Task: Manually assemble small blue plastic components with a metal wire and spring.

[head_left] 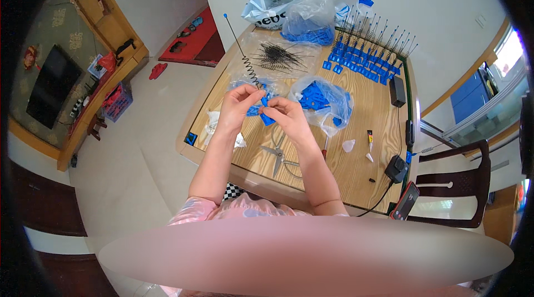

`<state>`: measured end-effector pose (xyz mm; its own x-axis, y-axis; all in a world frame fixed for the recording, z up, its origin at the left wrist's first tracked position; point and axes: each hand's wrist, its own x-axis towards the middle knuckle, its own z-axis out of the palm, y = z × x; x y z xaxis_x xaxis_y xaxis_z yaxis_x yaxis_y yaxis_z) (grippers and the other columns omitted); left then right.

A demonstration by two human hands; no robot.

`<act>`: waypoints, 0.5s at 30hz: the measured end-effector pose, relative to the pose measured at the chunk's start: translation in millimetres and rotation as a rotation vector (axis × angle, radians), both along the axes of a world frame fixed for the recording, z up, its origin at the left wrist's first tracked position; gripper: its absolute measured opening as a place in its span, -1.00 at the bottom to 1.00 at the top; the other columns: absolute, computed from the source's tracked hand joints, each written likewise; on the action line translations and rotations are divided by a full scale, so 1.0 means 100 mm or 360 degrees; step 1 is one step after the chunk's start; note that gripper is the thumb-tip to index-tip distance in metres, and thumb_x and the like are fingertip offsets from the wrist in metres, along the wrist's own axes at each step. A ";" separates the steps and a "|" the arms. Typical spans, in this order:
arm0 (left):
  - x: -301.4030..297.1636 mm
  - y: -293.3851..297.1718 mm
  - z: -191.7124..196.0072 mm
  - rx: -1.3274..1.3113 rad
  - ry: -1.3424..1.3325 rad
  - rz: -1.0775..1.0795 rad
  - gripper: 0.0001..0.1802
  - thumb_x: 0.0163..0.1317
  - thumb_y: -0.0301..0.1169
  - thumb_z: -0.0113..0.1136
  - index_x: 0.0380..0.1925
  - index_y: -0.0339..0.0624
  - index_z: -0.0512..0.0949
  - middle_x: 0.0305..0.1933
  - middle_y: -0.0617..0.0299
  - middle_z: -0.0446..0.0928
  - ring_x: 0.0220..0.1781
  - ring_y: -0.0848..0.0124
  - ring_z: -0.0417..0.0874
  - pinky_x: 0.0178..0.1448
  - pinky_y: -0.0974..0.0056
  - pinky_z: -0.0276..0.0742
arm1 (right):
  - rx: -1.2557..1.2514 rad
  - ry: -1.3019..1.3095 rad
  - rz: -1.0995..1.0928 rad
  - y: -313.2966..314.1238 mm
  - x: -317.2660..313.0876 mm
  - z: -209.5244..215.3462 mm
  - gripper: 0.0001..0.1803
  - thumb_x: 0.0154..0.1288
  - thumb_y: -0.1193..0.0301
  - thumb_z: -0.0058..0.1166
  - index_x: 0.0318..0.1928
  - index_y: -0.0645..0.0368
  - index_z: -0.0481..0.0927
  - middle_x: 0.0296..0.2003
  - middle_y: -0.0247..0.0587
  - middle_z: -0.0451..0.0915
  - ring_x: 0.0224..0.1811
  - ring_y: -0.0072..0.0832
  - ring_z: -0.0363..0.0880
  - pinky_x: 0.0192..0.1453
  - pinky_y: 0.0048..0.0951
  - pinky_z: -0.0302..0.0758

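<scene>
My left hand [241, 103] pinches the lower end of a black coiled spring wire [248, 65]. The wire stands tilted up and to the left, straight above its coil, with a small blue tip [225, 15]. Close against it, my right hand [287, 117] is closed on a small blue plastic part [265, 100] at the foot of the wire. Fingers cover part of the joint between wire and part. Below the hands lie metal scissors [276, 155]. A clear bag of blue parts [317, 96] is just right of my right hand.
Black spring wires [278, 56] are heaped on clear plastic at the back. Several wires stand upright in blue bases [361, 63] at the far right. Plastic bags [308, 10] line the back edge. A glue tube [370, 140], black adapter [396, 169] and phone [405, 200] lie right.
</scene>
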<state>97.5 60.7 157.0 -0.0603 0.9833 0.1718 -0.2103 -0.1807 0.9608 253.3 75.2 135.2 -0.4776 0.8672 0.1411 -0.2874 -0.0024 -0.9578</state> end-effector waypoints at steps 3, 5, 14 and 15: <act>0.03 0.04 -0.03 0.0009 -0.0031 0.0014 -0.92 0.08 -0.50 0.21 -0.56 -0.17 0.52 -0.49 0.40 0.49 -0.38 0.65 0.44 -0.24 0.49 0.31 | -0.0068 0.0076 0.0061 0.05 0.01 -0.02 -0.88 0.13 0.50 0.10 -0.34 0.31 0.55 -0.40 -0.25 0.59 -0.37 -0.64 0.50 -0.27 -0.63 0.40; 0.03 0.06 -0.04 0.0014 -0.0045 0.0021 -0.91 0.08 -0.50 0.21 -0.56 -0.16 0.51 -0.50 0.40 0.49 -0.38 0.65 0.43 -0.24 0.49 0.30 | -0.0080 0.0088 0.0052 0.06 0.00 -0.01 -0.88 0.13 0.50 0.10 -0.34 0.31 0.56 -0.40 -0.26 0.59 -0.38 -0.65 0.49 -0.28 -0.63 0.39; 0.03 0.06 -0.08 0.0022 -0.0079 0.0020 -0.91 0.09 -0.49 0.20 -0.54 -0.16 0.51 -0.49 0.40 0.48 -0.39 0.65 0.43 -0.23 0.49 0.31 | -0.0024 0.0072 -0.0007 0.06 -0.02 -0.07 -0.89 0.12 0.51 0.12 -0.36 0.31 0.55 -0.41 -0.27 0.59 -0.37 -0.65 0.48 -0.27 -0.63 0.38; 0.02 0.06 -0.07 0.0049 -0.0059 0.0000 -0.91 0.09 -0.49 0.20 -0.55 -0.17 0.50 -0.48 0.40 0.48 -0.38 0.65 0.43 -0.23 0.49 0.31 | 0.0000 0.0083 -0.0007 0.05 -0.02 -0.06 -0.89 0.12 0.52 0.11 -0.36 0.32 0.55 -0.41 -0.27 0.59 -0.36 -0.65 0.48 -0.26 -0.63 0.39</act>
